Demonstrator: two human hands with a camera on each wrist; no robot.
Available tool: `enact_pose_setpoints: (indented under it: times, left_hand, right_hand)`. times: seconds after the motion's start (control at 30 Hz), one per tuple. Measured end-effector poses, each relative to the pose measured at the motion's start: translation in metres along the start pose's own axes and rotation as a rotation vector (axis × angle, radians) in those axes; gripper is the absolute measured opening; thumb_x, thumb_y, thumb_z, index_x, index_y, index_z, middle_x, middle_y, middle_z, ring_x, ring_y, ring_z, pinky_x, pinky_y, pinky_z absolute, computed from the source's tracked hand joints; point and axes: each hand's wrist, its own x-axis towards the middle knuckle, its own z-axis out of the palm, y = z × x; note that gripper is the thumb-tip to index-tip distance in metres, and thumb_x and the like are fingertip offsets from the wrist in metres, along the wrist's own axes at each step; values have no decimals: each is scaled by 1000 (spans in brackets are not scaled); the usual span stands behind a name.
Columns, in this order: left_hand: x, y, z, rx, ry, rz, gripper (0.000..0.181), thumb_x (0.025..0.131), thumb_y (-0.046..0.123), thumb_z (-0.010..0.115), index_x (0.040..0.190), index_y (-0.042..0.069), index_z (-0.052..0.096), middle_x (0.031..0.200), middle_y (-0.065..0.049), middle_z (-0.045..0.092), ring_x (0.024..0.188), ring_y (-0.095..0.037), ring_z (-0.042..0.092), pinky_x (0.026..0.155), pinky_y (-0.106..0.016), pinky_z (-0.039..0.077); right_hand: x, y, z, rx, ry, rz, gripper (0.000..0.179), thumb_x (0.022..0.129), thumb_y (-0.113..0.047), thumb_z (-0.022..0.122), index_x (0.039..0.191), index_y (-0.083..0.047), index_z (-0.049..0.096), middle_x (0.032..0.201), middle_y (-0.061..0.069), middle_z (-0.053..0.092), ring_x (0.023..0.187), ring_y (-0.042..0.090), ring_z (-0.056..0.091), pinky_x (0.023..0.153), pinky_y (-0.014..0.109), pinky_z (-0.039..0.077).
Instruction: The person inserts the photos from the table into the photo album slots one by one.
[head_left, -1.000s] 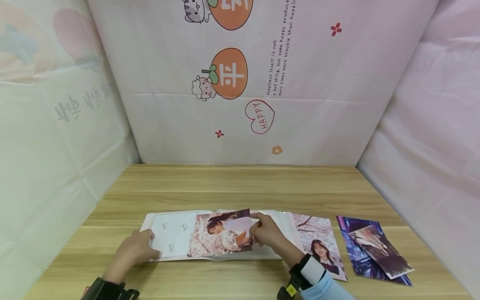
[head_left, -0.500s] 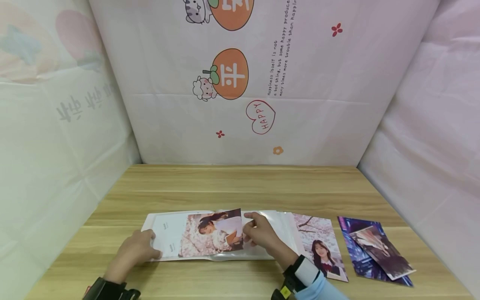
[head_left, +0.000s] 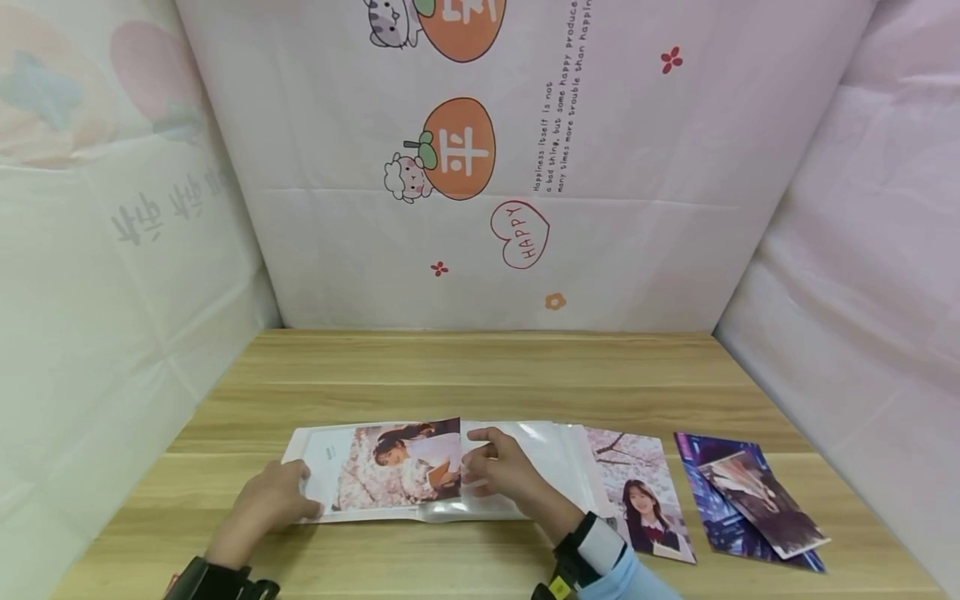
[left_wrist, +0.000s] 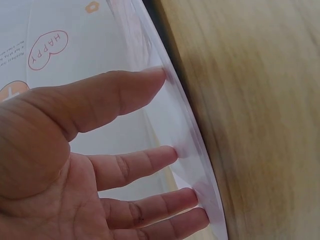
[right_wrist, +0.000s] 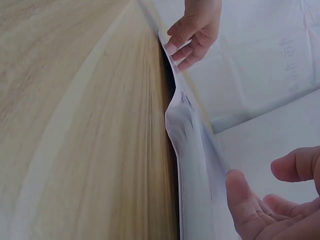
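At the bottom of the frame there are two wrists: the left one wears a black strap (head_left: 210,579), and the right one comes out of a blue sleeve (head_left: 626,577).

Two hands are seen. The left hand (head_left: 279,493), left of the lower centre, rests on the left end of the album (head_left: 551,468). Its fingers are straight and spread, and in the left wrist view their tips touch the white edge. The right hand (head_left: 504,472) is at the lower centre, over the album; its thumb and fingers stand apart, relaxed, and nothing is pinched between them.

There is one album, lying unfolded, and four photos. The cherry photo (head_left: 401,467) lies on the album between the two hands. Its right edge is at the fingers of the right hand; its left edge is just beside the left hand, with a strip of white page between. I cannot tell if it is inside a pocket. The portrait photo (head_left: 637,500), lower right, meets the right end of the album. Further right, the dark photo (head_left: 765,504) lies across the blue photo (head_left: 723,508).

Behind these the wooden table (head_left: 480,367) reaches a white cloth (head_left: 622,167). On it are printed two orange fruits, the upper one cut by the frame, one red heart (head_left: 520,234) and three small flowers.
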Motion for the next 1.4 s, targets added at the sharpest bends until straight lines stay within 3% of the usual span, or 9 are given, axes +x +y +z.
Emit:
enact_pose_setpoints:
  times: [0.6, 1.4]
  left_hand:
    - [1, -1, 0, -4, -6, -7, 54, 65, 23, 76, 106, -8, 58, 94, -23, 55, 80, -30, 51, 69, -47, 45]
    - [0, 0, -1, 13, 19, 33, 53, 62, 20, 74, 104, -9, 58, 88, -21, 55, 76, -29, 51, 63, -45, 45]
  right_hand:
    - [2, -8, 29, 14, -154, -10, 46, 87, 1, 54, 130, 8, 41, 101, 19, 59, 87, 32, 61, 72, 42, 53]
    - [1, -7, 64, 39, -209, -1, 42, 83, 1, 58, 123, 4, 47, 110, 20, 53, 94, 30, 58, 79, 46, 50]
